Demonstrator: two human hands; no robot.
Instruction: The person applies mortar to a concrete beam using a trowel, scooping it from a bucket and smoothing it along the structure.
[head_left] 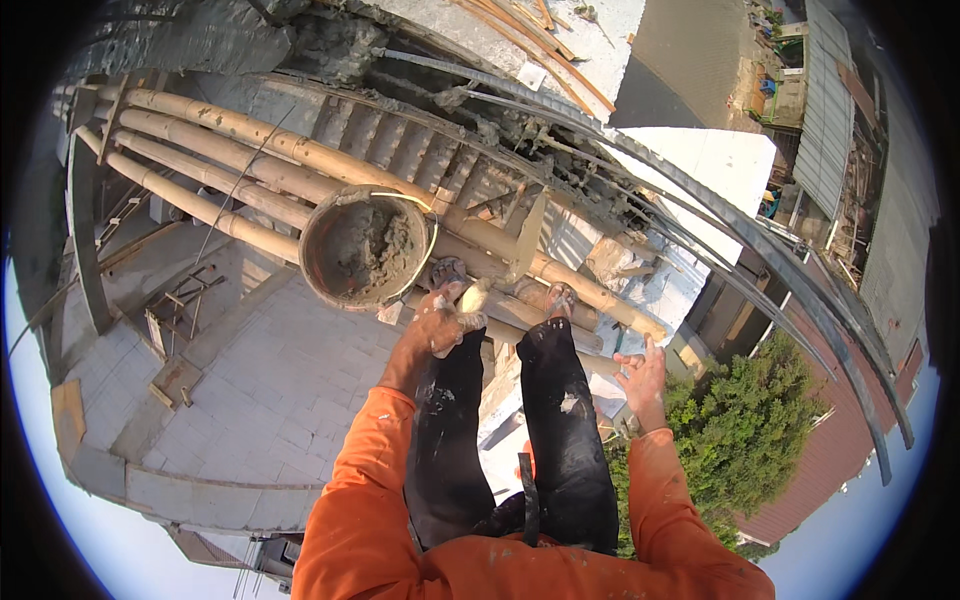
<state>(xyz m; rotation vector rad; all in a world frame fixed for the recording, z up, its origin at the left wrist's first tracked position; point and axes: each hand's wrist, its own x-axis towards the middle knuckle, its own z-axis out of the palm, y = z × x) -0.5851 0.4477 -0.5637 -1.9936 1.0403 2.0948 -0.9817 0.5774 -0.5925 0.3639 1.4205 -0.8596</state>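
Observation:
My left hand (442, 318) is closed round the pale handle (474, 296) of a trowel. Its mortar-smeared blade (528, 240) points up and away, over the bamboo poles. Just beyond that hand, to the left, a round bucket (312, 262) with a raised wire handle rests at the poles. Grey wet mortar (385, 240) lies inside it. My right hand (642, 375) is held out to the right with fingers apart, nothing in it, near the ends of the poles. Both hands have pale smears on them.
My bare feet stand on long bamboo poles (240, 125), high above a paved floor (260, 390). Bent steel bars (700, 190) arch across the right over a rough mortar-covered beam (480, 110). A leafy tree (745, 430) and roofs lie below at the right.

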